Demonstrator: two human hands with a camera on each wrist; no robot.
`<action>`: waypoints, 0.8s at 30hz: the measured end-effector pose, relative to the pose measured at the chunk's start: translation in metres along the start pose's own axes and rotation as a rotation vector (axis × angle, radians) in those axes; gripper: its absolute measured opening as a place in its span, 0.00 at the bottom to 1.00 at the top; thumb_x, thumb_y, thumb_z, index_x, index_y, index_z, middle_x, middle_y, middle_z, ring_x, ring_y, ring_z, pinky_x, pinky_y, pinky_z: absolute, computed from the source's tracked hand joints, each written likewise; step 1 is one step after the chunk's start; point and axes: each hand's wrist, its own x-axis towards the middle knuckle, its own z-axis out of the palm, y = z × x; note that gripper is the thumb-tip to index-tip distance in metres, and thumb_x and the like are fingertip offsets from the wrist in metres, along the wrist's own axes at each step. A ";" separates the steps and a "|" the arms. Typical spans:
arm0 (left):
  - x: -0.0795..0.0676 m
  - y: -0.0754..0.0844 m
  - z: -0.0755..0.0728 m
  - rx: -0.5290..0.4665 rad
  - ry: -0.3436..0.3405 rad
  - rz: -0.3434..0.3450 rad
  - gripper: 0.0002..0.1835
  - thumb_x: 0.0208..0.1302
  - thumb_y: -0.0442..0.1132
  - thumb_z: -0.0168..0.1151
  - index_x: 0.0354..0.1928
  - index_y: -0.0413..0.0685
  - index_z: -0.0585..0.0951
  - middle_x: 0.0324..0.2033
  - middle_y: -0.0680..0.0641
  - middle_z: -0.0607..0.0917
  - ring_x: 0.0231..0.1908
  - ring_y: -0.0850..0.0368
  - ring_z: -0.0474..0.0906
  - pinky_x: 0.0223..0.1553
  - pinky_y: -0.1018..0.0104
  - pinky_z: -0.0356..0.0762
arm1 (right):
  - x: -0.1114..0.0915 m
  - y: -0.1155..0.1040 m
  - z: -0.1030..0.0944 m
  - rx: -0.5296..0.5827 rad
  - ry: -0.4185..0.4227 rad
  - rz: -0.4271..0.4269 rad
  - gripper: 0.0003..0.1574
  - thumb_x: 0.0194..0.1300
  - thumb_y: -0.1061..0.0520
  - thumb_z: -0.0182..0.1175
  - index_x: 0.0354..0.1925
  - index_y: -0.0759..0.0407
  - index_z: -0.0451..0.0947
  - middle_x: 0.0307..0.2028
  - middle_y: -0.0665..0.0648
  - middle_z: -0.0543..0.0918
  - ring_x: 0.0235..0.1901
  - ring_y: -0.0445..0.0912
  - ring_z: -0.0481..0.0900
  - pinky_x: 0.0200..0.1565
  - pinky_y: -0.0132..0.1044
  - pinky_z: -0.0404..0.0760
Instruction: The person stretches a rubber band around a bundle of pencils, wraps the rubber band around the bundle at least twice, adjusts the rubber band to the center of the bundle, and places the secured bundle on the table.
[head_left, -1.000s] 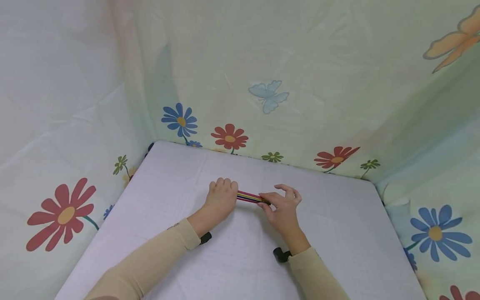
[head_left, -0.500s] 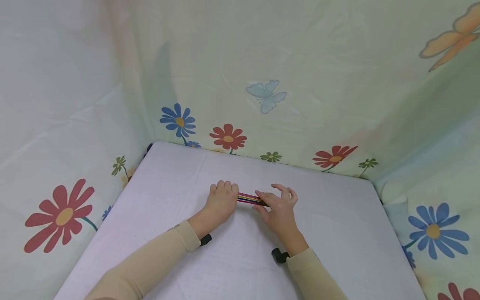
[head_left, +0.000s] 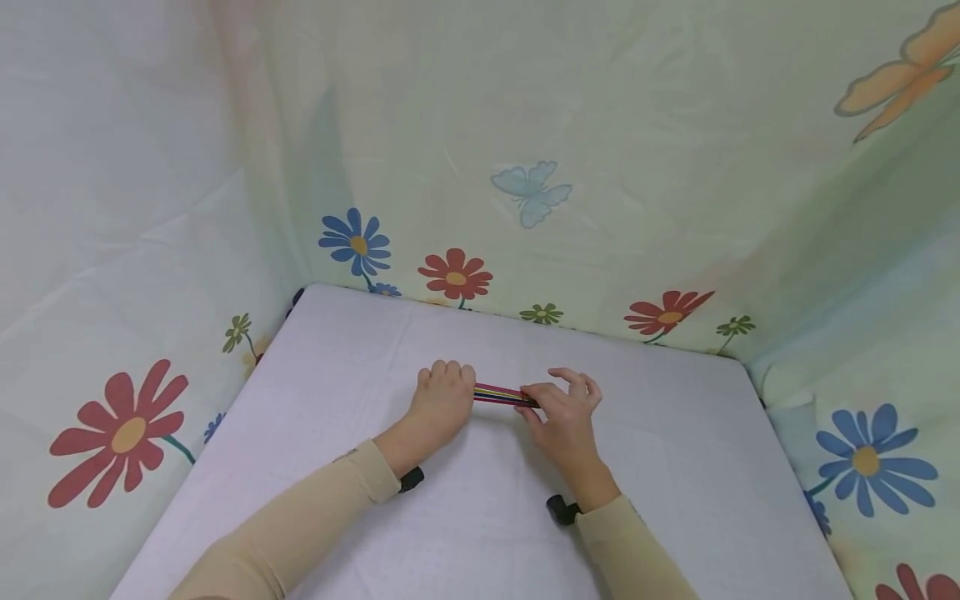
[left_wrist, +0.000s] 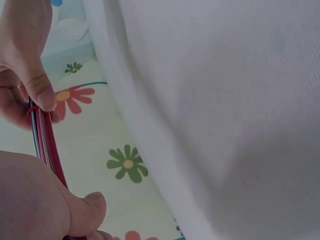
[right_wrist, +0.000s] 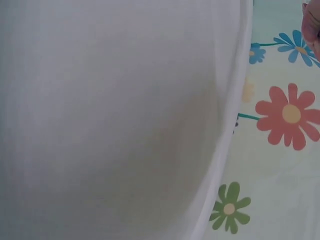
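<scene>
My left hand (head_left: 444,402) grips one end of a bundle of pencil-like coloured sticks (head_left: 497,394), striped pink, yellow, blue and red. The fist covers that end. At the other end, the thumb and index finger of my right hand (head_left: 564,417) pinch the bundle, while its remaining fingers are raised and bent. In the left wrist view, a thin red band (left_wrist: 31,109) loops around the sticks close to the right thumb. The bundle lies nearly level between both hands, above the white tabletop (head_left: 480,517). Only a bit of a hand shows at the right wrist view's upper corner.
A pale curtain (head_left: 420,125) printed with flowers and butterflies surrounds the table on the back and sides. Dark wrist-camera mounts (head_left: 561,510) stick out from under both beige sleeves (head_left: 300,525).
The right thumb and index finger slid slightly left along the bundle, then back right to its end. The left hand keeps its grip, nearly still.
</scene>
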 end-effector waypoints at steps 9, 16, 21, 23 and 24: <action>0.001 0.003 0.008 0.031 0.028 0.005 0.10 0.71 0.44 0.60 0.41 0.48 0.71 0.34 0.48 0.75 0.39 0.51 0.70 0.36 0.59 0.66 | 0.007 -0.020 0.007 -0.108 -0.062 -0.010 0.24 0.50 0.54 0.81 0.48 0.54 0.89 0.39 0.52 0.92 0.60 0.57 0.77 0.63 0.75 0.53; 0.001 -0.008 0.009 0.001 0.037 -0.014 0.09 0.71 0.40 0.60 0.38 0.47 0.69 0.32 0.47 0.74 0.37 0.50 0.68 0.35 0.58 0.63 | 0.003 -0.008 0.001 -0.049 -0.091 0.085 0.29 0.46 0.55 0.83 0.49 0.51 0.87 0.41 0.51 0.92 0.62 0.58 0.74 0.63 0.73 0.52; 0.000 -0.011 0.006 0.006 0.049 0.009 0.08 0.73 0.39 0.57 0.37 0.47 0.69 0.32 0.48 0.73 0.35 0.51 0.67 0.34 0.59 0.62 | 0.002 -0.002 0.001 -0.005 -0.079 0.082 0.24 0.47 0.56 0.83 0.45 0.52 0.88 0.37 0.52 0.92 0.60 0.58 0.75 0.61 0.69 0.54; -0.001 -0.010 0.005 0.006 0.038 0.015 0.08 0.74 0.40 0.56 0.37 0.47 0.69 0.32 0.48 0.74 0.36 0.52 0.68 0.33 0.59 0.62 | 0.003 -0.005 0.002 -0.008 -0.087 0.075 0.22 0.48 0.56 0.82 0.44 0.53 0.88 0.37 0.52 0.92 0.59 0.57 0.75 0.61 0.69 0.55; -0.001 -0.010 0.004 0.006 0.031 0.015 0.08 0.74 0.40 0.56 0.37 0.47 0.69 0.32 0.47 0.74 0.36 0.52 0.68 0.34 0.59 0.63 | 0.004 -0.007 0.002 -0.017 -0.091 0.075 0.22 0.48 0.56 0.82 0.43 0.54 0.88 0.37 0.53 0.92 0.59 0.57 0.75 0.61 0.69 0.55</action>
